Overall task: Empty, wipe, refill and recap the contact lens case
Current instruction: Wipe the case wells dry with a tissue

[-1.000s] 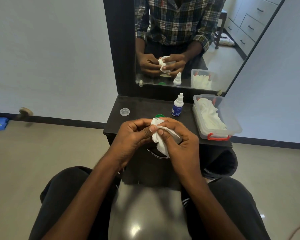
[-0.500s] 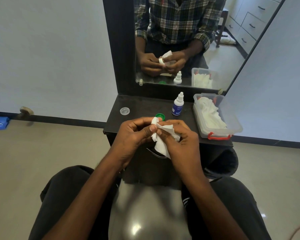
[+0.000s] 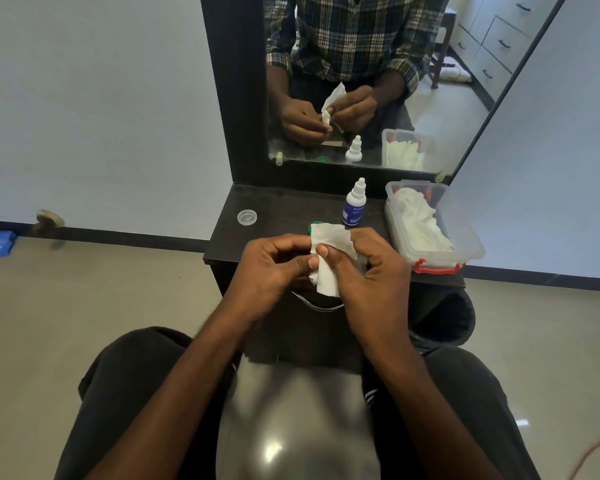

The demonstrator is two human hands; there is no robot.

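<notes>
Pinching one white tissue (image 3: 329, 251) — left hand (image 3: 274, 265) and right hand (image 3: 371, 268) both clamped.

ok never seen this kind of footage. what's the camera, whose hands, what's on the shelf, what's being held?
There is no robot here. One wide-angle camera sits on a person's head and looks down at their own hands, so the knees show at the bottom and the mirror ahead reflects the same scene.

The left hand and right hand both grip a white tissue. The lens case itself can't be made out; it may be hidden inside the tissue.

On the dark shelf lie a clear round cap, a green cap mostly hidden behind the tissue, a small dropper bottle standing upright, and a clear plastic box of white tissues on the right.
</notes>
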